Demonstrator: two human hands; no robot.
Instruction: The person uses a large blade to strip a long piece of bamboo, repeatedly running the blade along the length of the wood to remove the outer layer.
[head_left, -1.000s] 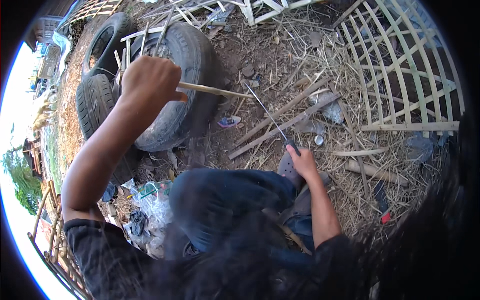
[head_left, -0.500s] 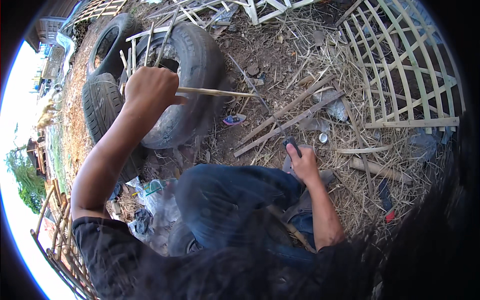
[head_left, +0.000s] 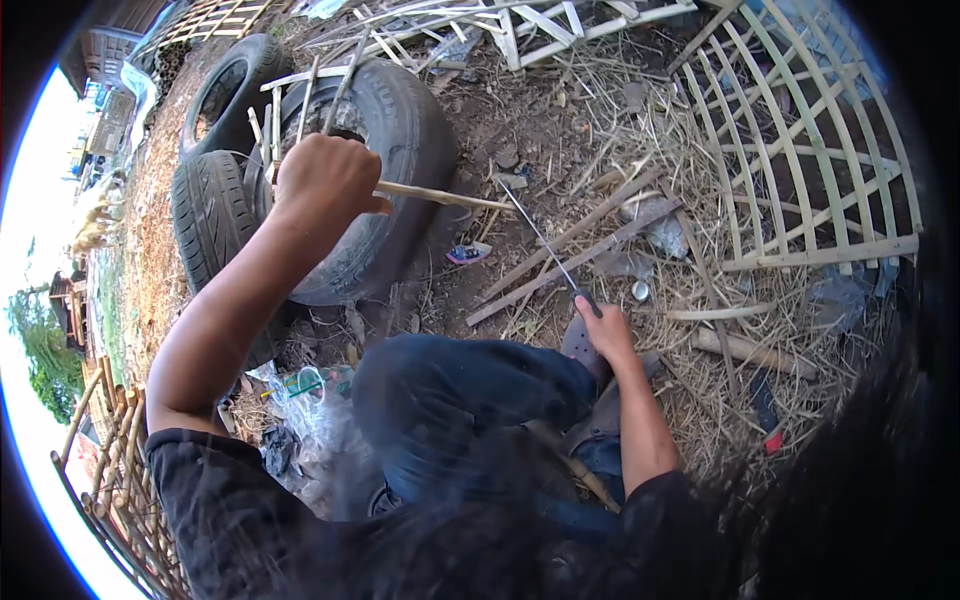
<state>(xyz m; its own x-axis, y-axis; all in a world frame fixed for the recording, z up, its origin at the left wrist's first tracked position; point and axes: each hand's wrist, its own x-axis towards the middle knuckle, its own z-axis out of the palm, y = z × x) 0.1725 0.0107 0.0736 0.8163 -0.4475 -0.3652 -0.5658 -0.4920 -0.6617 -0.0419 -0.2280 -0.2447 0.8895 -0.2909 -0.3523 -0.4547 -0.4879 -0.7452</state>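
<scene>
My left hand (head_left: 327, 180), raised over a worn tyre, is closed round a thin bamboo stick (head_left: 450, 196). The stick points to the right, and its tip lies by the blade of a knife; whether they touch I cannot tell. That knife (head_left: 545, 244) has a long narrow blade and a dark handle. Fingers of my right hand (head_left: 607, 330) are wrapped round the handle, just beyond my bent knee and above my clog (head_left: 580, 347). The blade slants up and to the left, away from my right hand.
Tyres (head_left: 400, 130) stand at the left, bamboo strips leaning on one. A woven bamboo lattice (head_left: 800, 262) is at the right. Two wooden slats (head_left: 570, 270), a can (head_left: 640, 290) and straw litter the ground. Plastic bags (head_left: 310, 410) lie by my left knee.
My left hand and the stick have shifted slightly right and down in the picture. The knife blade appears shorter, its tip now nearer the stick's end. The whole view has shifted a little.
</scene>
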